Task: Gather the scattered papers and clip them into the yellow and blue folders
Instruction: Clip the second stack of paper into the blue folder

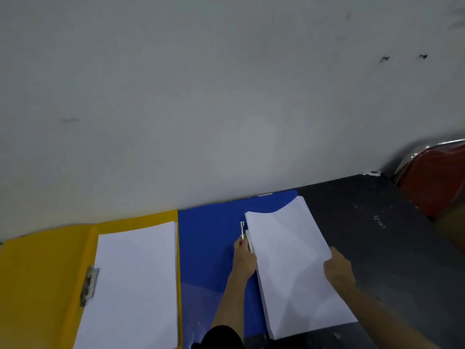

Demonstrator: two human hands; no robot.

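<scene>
Blue folder [208, 248] lies open on the worktop [377, 235], far edge against the wall [226, 96]. Its long axis runs from the near edge toward the wall, leaning slightly left going away.

Paper stack [292, 263] sits on the folder's right half with the same long axis; its right side overhangs onto bare black worktop. Its far edge bows upward, so it is not lying flat.

My left hand [243, 258] is at the stack's left long edge, around mid-length, fingers curled on the blue folder's metal clip [242, 231]. The clip lever stands up just beyond my fingertips, pointing toward the wall (the part of the clip under the fingers is hidden, so I can't tell how far it's raised).

My right hand [338, 270] is on the opposite long edge, thumb on top of the sheets, fingers wrapped under, pinching the stack. So the stack lies between the two hands, left hand touching the clip side, right hand gripping the outer side.

Yellow folder [45, 273] is open at the worktop's left end, just beside the blue one, edges touching. Its own white stack [136, 285] lies flat on the right half, long axis also near-to-far, with its metal clip [89, 285] down on the left edge.

Red chair [437, 177] past the worktop's far right corner.
</scene>
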